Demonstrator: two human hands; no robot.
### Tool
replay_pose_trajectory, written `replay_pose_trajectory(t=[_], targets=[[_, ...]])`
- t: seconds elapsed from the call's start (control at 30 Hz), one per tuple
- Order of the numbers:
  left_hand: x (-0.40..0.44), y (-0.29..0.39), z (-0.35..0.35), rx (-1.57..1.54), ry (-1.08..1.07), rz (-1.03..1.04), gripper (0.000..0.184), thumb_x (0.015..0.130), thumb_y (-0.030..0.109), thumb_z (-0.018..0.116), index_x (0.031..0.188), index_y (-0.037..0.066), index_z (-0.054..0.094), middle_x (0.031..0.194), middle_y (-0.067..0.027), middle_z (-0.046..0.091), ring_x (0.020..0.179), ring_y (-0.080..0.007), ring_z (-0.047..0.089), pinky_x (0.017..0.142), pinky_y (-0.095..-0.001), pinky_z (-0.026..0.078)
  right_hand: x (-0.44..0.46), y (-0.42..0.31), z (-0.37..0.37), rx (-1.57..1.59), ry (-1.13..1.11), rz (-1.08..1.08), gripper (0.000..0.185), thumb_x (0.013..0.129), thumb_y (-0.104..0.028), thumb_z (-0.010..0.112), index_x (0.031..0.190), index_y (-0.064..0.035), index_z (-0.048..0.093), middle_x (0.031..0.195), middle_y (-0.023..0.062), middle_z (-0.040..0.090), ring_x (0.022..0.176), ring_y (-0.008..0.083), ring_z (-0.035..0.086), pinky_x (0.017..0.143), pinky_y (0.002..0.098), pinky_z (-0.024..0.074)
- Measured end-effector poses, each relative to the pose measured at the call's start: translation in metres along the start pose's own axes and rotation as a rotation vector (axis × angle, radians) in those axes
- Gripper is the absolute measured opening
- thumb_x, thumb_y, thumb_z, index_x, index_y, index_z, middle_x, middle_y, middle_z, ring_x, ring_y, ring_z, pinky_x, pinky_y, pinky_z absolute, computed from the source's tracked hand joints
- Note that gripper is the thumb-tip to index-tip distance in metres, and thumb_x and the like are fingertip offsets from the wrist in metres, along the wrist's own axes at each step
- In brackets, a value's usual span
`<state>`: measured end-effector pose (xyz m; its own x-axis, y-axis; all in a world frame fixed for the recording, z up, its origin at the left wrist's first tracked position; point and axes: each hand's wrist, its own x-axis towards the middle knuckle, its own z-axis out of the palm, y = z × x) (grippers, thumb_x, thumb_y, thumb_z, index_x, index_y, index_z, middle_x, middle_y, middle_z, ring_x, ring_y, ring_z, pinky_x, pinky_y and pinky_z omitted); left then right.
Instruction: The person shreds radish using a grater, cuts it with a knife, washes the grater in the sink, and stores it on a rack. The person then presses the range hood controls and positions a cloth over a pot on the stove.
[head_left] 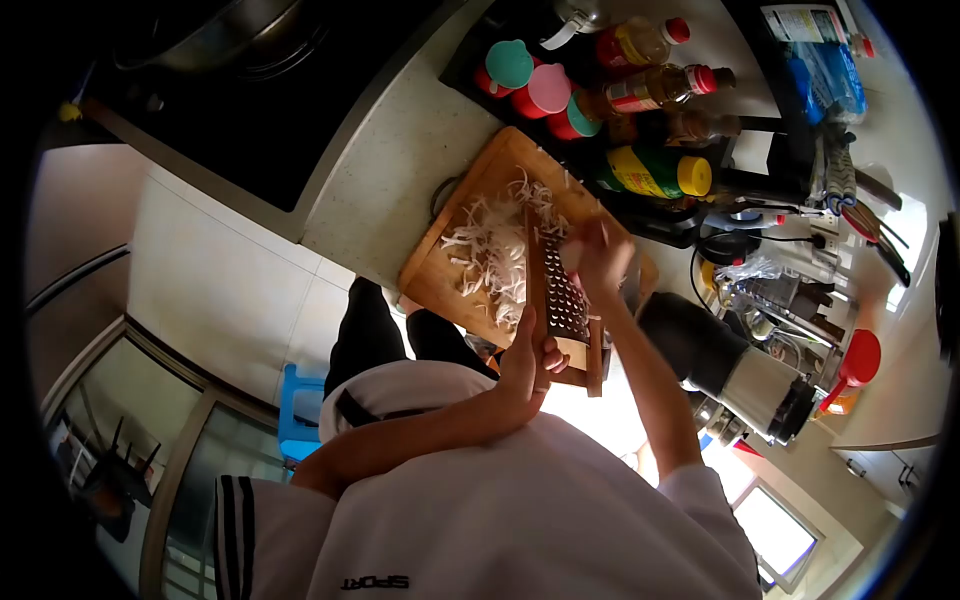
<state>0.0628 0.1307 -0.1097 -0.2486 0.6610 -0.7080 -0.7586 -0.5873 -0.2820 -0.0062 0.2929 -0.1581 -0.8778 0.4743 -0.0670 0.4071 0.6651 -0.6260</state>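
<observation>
A wooden-framed grater (567,300) with a metal face of raised holes leans over the wooden cutting board (425,262). My left hand (530,360) is wrapped round the grater's near end by the frame. Against the metal face, my right hand (602,258) is closed on a pale piece of vegetable, probably white radish (571,256), mostly hidden by the fingers. White shreds (495,250) lie in a loose pile on the board, left of the grater, with some beyond its far end.
A black cooktop with a pan (225,35) is at upper left. Several bottles and lidded jars, including a green bottle with a yellow cap (650,172), stand behind the board. At right are a dark and pale appliance (730,365) and a red-handled utensil (858,358). A blue stool (300,410) stands at lower left.
</observation>
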Motion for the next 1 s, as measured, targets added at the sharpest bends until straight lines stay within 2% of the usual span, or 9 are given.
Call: replay_pose_trajectory(t=[0.07, 0.17, 0.37, 0.43, 0.5, 0.67, 0.73, 0.8, 1.0], targets=[[0.001, -0.001, 0.002, -0.027, -0.009, -0.006, 0.039, 0.094, 0.047, 0.04, 0.075, 0.013, 0.037, 0.06, 0.0011, 0.035, 0.052, -0.0111, 0.033, 0.056, -0.027, 0.034, 0.045, 0.019, 0.03, -0.141, -0.035, -0.309, 0.018, 0.077, 0.001, 0.043, 0.072, -0.0029, 0.06, 0.06, 0.0092, 0.062, 0.057, 0.0194, 0.062, 0.053, 0.0313, 0.0467], [0.003, -0.004, -0.002, -0.011, -0.02, -0.028, 0.04, 0.094, 0.047, 0.04, 0.074, 0.013, 0.037, 0.06, 0.0012, 0.034, 0.052, -0.0116, 0.033, 0.058, -0.027, 0.034, 0.075, 0.019, 0.048, -0.255, 0.043, -0.318, 0.018, 0.078, -0.003, 0.044, 0.072, -0.0041, 0.061, 0.06, 0.0091, 0.062, 0.058, 0.0197, 0.063, 0.055, 0.0326, 0.0473], [0.002, -0.003, -0.001, 0.025, -0.043, -0.027, 0.048, 0.092, 0.052, 0.039, 0.066, 0.012, 0.037, 0.054, -0.0002, 0.032, 0.053, -0.0151, 0.035, 0.066, -0.0282, 0.037, -0.043, -0.039, -0.066, 0.169, -0.288, -0.057, 0.025, 0.082, 0.0, 0.04, 0.07, -0.0039, 0.062, 0.063, 0.008, 0.062, 0.061, 0.0196, 0.064, 0.058, 0.031, 0.0486], [0.004, -0.003, 0.001, 0.046, 0.005, -0.017, 0.052, 0.091, 0.054, 0.039, 0.062, 0.011, 0.037, 0.051, -0.0007, 0.032, 0.053, -0.0165, 0.035, 0.069, -0.0289, 0.039, -0.053, -0.033, -0.062, 0.08, -0.179, -0.283, 0.024, 0.081, 0.001, 0.04, 0.067, -0.002, 0.06, 0.064, 0.0076, 0.062, 0.061, 0.0197, 0.063, 0.058, 0.0305, 0.0482], [0.001, -0.005, 0.001, 0.064, 0.108, -0.017, 0.052, 0.091, 0.054, 0.039, 0.062, 0.011, 0.037, 0.051, -0.0005, 0.032, 0.052, -0.0161, 0.036, 0.069, -0.029, 0.039, -0.022, 0.015, -0.011, 0.22, -0.024, -0.037, 0.023, 0.079, 0.001, 0.04, 0.067, -0.0033, 0.06, 0.064, 0.0078, 0.063, 0.06, 0.0215, 0.062, 0.058, 0.0295, 0.048], [0.003, -0.004, -0.001, 0.064, 0.016, 0.016, 0.053, 0.092, 0.054, 0.039, 0.061, 0.012, 0.037, 0.051, -0.0004, 0.032, 0.052, -0.016, 0.036, 0.069, -0.0298, 0.039, 0.062, 0.031, 0.032, 0.04, -0.088, -0.273, 0.025, 0.087, -0.003, 0.037, 0.075, 0.0016, 0.058, 0.06, 0.0096, 0.063, 0.055, 0.0164, 0.061, 0.051, 0.0289, 0.0477], [0.005, -0.006, -0.009, 0.083, -0.001, 0.001, 0.054, 0.092, 0.055, 0.037, 0.06, 0.012, 0.036, 0.05, -0.0005, 0.032, 0.052, -0.0167, 0.036, 0.069, -0.0304, 0.039, 0.05, 0.021, 0.021, 0.14, -0.051, -0.256, 0.026, 0.087, -0.002, 0.035, 0.073, 0.0013, 0.057, 0.06, 0.0097, 0.062, 0.054, 0.0159, 0.061, 0.05, 0.0286, 0.0481], [0.007, -0.006, -0.014, 0.09, -0.037, -0.011, 0.055, 0.092, 0.056, 0.035, 0.06, 0.012, 0.036, 0.05, -0.0006, 0.032, 0.052, -0.0174, 0.035, 0.07, -0.031, 0.039, 0.022, -0.026, -0.027, 0.279, -0.144, 0.182, 0.021, 0.081, 0.005, 0.039, 0.076, 0.0002, 0.059, 0.06, 0.0098, 0.063, 0.058, 0.0177, 0.063, 0.054, 0.03, 0.0492], [0.002, -0.004, -0.005, 0.023, 0.048, -0.022, 0.055, 0.092, 0.055, 0.034, 0.059, 0.012, 0.036, 0.05, -0.0011, 0.034, 0.056, -0.0178, 0.036, 0.069, -0.0296, 0.037, -0.042, -0.002, -0.025, 0.377, -0.097, -0.036, 0.024, 0.082, 0.006, 0.033, 0.074, 0.0047, 0.056, 0.062, 0.0114, 0.062, 0.06, 0.0176, 0.063, 0.055, 0.0276, 0.0512]])
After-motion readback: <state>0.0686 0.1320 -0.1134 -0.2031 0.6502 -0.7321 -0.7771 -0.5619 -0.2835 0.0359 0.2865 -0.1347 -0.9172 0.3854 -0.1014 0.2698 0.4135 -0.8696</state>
